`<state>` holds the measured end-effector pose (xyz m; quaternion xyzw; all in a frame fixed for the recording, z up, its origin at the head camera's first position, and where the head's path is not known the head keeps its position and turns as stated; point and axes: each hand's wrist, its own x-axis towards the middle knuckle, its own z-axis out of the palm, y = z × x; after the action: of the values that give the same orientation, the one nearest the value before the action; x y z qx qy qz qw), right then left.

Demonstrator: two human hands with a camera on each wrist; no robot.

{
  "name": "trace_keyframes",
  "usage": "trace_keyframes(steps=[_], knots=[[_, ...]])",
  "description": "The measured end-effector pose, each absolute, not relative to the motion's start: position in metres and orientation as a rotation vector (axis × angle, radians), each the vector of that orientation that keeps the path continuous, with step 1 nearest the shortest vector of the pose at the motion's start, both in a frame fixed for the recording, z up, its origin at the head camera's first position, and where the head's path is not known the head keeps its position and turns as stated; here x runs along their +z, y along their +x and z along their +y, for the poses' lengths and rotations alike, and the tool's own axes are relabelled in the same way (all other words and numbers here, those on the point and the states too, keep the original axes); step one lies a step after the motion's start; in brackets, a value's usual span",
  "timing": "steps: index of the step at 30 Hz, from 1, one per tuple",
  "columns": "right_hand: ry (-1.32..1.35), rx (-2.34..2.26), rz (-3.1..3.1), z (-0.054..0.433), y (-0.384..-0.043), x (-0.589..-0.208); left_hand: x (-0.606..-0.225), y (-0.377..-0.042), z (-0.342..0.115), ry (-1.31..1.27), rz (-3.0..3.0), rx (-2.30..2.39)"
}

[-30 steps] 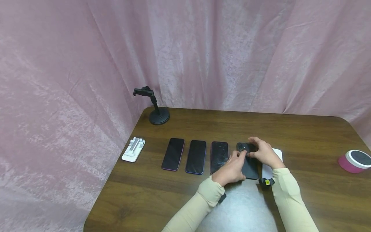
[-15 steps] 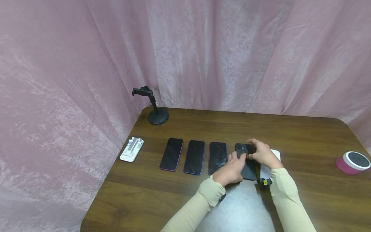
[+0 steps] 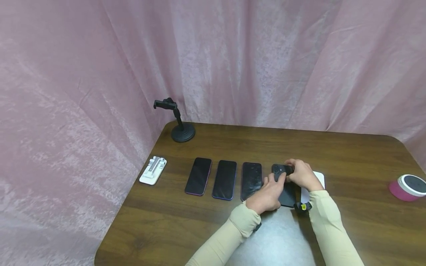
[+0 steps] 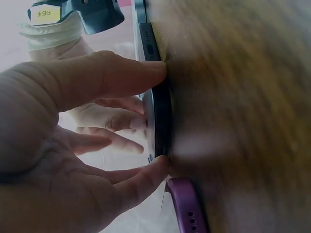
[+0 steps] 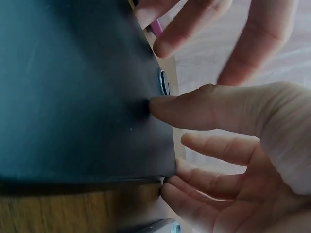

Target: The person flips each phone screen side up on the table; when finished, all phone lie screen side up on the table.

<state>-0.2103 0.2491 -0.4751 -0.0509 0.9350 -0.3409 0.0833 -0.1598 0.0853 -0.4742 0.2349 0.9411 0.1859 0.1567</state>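
A black phone (image 3: 287, 196) lies face down, its round camera lenses near the far left corner. My left hand (image 3: 266, 195) holds it from the left and near side. In the left wrist view the thumb and a finger grip opposite sides of the phone (image 4: 163, 116). My right hand (image 3: 303, 176) is at the far right corner; the right wrist view has a thumb pressing the dark back of the phone (image 5: 87, 97) and fingers at the edge. A dark-screened phone (image 3: 252, 179) lies just left of the left hand. Part of the black phone is covered by both hands.
Two more phones, one purple-edged (image 3: 198, 176) and one blue-edged (image 3: 224, 180), lie screen up farther left. A white phone-shaped item (image 3: 319, 178) lies partly under the right hand. A white folding stand (image 3: 153, 170), black phone stand (image 3: 182, 130) and pink-and-white round holder (image 3: 407, 187) stand around the table.
My hands have drawn slightly closer together over the black phone. The phone stays in its place, and the other things have not moved apart from small camera shifts.
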Motion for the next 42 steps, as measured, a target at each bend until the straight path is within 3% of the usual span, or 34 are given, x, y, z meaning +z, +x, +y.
trace_keyframes(steps=[42], knots=[[-0.227,-1.208,2.804,0.242,-0.191,-0.443,-0.467,-0.171,0.067,0.655,2.529,0.767]])
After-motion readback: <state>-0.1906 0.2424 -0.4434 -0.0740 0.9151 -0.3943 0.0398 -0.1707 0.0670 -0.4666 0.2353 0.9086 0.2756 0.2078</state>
